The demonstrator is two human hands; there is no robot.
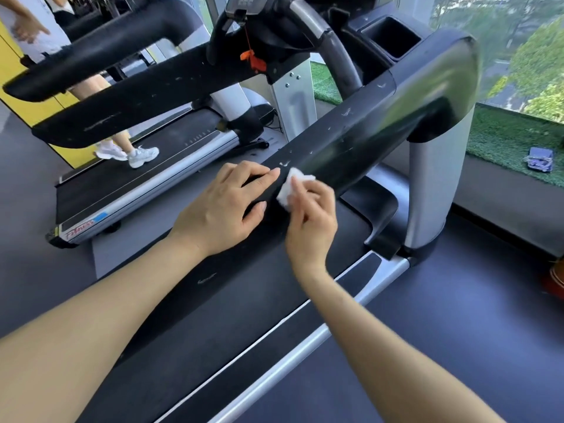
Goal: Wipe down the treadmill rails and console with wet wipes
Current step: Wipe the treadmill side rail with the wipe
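right hand (pixel 311 221) pinches a crumpled white wet wipe (pixel 293 188) btwn thumb and fingertips, pressing it onto the top of the black right rail (pixel 351 138) of the near treadmill. left hand (pixel 222 206) lies over the same rail just beside the wipe, fingers straight and spread, thumb down the near side, index tip almost touching the wipe; it grips nothing. both forearms are bare and reach in from the bottom of the view.

rail surface ahead of the wipe, toward the console, has scattered white flecks and scuffs (pixel 346 112). the rail runs up to a rounded black corner, then drops into a silver upright post (pixel 433 184). console (pixel 244 4) is only partly in frame at the top edge, w/ an orange safety clip (pixel 251 58) hanging on a red cord below it and a black cup holder (pixel 392 36) to its right. left rail (pixel 146 96) crosses the frame further back, also flecked white.

belt (pixel 232 315) of this treadmill lies under the arms, silver side strip along its right edge.

2nd treadmill (pixel 134 190) sits to the left; another person stands on it, white sneakers (pixel 143 156) on the belt. green artificial turf (pixel 512 138) runs along the window at right w/ a small blue-grey packet (pixel 540 159) lying on it; can't tell what it is. trees are visible outside.
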